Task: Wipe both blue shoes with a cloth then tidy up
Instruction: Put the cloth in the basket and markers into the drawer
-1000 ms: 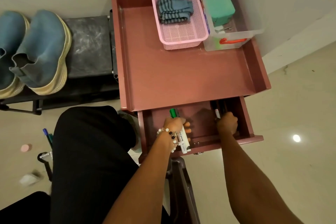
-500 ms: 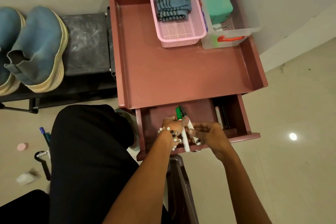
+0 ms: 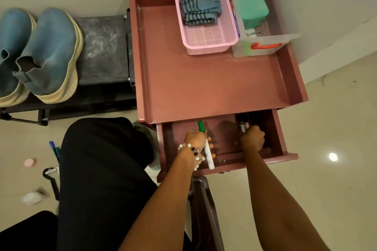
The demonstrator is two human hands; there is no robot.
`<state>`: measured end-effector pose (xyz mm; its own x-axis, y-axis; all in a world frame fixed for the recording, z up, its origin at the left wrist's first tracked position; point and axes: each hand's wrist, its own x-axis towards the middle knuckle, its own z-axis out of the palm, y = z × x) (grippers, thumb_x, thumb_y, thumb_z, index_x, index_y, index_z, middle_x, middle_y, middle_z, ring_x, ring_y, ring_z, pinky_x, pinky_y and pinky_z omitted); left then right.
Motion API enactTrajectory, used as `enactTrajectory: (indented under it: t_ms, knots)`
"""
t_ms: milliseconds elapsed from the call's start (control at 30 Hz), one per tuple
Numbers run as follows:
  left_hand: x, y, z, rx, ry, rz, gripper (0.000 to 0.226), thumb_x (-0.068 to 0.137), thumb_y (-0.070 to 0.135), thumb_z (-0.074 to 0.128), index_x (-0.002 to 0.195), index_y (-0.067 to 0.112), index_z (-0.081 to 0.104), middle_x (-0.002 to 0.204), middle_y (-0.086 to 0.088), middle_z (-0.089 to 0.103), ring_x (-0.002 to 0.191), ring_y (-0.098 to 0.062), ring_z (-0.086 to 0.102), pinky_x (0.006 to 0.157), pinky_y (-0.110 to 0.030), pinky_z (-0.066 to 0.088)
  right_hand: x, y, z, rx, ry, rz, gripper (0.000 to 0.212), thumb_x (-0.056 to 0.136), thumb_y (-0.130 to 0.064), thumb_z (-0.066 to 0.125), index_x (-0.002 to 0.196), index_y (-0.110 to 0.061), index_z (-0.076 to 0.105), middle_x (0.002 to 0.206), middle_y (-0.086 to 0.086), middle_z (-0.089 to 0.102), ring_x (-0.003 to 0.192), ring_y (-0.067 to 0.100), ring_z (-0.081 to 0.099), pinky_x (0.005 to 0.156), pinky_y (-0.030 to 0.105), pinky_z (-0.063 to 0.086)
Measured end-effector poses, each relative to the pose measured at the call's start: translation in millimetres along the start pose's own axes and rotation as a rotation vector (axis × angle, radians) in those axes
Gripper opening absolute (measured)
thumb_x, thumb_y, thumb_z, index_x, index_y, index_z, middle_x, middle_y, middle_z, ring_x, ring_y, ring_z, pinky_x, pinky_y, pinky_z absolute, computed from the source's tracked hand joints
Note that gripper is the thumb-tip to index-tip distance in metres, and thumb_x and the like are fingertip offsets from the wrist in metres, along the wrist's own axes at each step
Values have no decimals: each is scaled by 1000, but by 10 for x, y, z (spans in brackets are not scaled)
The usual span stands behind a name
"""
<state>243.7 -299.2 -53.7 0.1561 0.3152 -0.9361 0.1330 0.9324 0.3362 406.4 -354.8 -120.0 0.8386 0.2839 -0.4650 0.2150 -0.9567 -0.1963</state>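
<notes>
Two blue shoes (image 3: 49,53) with cream soles stand side by side on a black rack (image 3: 102,47) at the left. A folded blue striped cloth (image 3: 201,10) lies in the pink basket (image 3: 204,47) on the red-brown table (image 3: 204,87). The table's drawer (image 3: 224,134) is pulled open. Inside it, my left hand (image 3: 195,138) grips a green-capped white marker (image 3: 201,126). At the drawer's right side, my right hand (image 3: 252,138) has its fingers curled round a dark marker (image 3: 243,126), next to other dark markers.
A clear plastic box (image 3: 265,45) with a teal case (image 3: 252,6) stands right of the basket. My black-clad leg (image 3: 102,169) is left of the drawer. Pens (image 3: 54,149), a pink disc (image 3: 30,162) and scraps lie on the floor at the left.
Half a second ago both hands met over the drawer's middle with two markers. My right hand has since carried the dark marker to the drawer's right side; my left keeps the green one.
</notes>
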Motion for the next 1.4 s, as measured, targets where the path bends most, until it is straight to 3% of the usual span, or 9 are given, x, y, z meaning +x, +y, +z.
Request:
enactTrajectory:
  t_ms: [167, 300, 400, 500, 633, 800, 900, 1067, 1400]
  knots:
    - [75, -27, -46, 98, 96, 68, 9, 85, 9, 62, 77, 12, 62, 77, -8, 60, 92, -33, 64, 81, -55, 54, 109, 70, -98, -111, 81, -40, 21, 89, -1, 56, 108, 6, 57, 113, 27, 58, 105, 44, 56, 83, 48, 49]
    - [74, -71, -30, 75, 88, 74, 6, 86, 8, 64, 90, 13, 64, 84, -5, 62, 78, -20, 58, 79, -46, 56, 38, 41, -171, -11, 113, -124, 15, 86, 2, 58, 99, 6, 63, 105, 26, 63, 98, 42, 59, 81, 43, 49]
    - [106, -95, -38, 115, 127, 144, 15, 85, 11, 67, 100, 12, 67, 90, -5, 65, 83, -18, 60, 79, -29, 52, -313, -24, -303, 338, -195, -222, 10, 80, -7, 71, 90, -8, 72, 92, 12, 72, 90, 31, 67, 82, 38, 54]
    - [82, -124, -28, 70, 99, 134, 17, 82, 11, 71, 99, 14, 67, 92, -4, 69, 83, -19, 65, 84, -40, 56, -852, -38, -439, 550, -661, -218, 11, 78, -14, 74, 89, -12, 71, 86, 7, 73, 80, 22, 70, 73, 36, 59]
    - [31, -145, -18, 18, -3, 105, 8, 84, 6, 69, 92, 8, 67, 80, -8, 68, 56, -19, 65, 73, -38, 60, -964, -9, -414, 559, -623, -221, 17, 73, -4, 76, 89, -4, 70, 83, 13, 73, 76, 28, 69, 66, 33, 58]
    - [34, -99, -13, 1, -18, 98, 21, 93, -4, 50, 106, 2, 65, 94, -13, 69, 79, -21, 67, 71, -35, 60, -777, -197, -384, 513, -738, -161, 25, 72, -1, 76, 95, 1, 66, 86, 17, 71, 72, 28, 69, 55, 31, 58]
    - [48, -48, 6, -43, -28, 57, 31, 94, -7, 38, 106, 5, 64, 105, -14, 67, 98, -26, 65, 72, -42, 58, -608, -261, -223, 453, -637, -113, 20, 75, 4, 72, 94, 4, 66, 84, 17, 70, 67, 25, 68, 54, 30, 58]
    - [108, -33, -56, 1, 46, 56, 17, 94, 5, 47, 99, 13, 61, 96, -6, 65, 76, -15, 62, 81, -40, 52, -163, -158, 44, -31, -179, -239, 14, 79, -5, 70, 89, 5, 70, 93, 24, 67, 87, 37, 64, 76, 37, 52]
    - [150, -47, -131, 83, 86, 81, 12, 94, 14, 51, 85, 19, 57, 73, 3, 67, 60, -14, 61, 60, -25, 49, 98, 39, -77, -164, -13, -160, 23, 89, 1, 55, 110, 9, 57, 111, 29, 59, 104, 45, 56, 86, 46, 49]
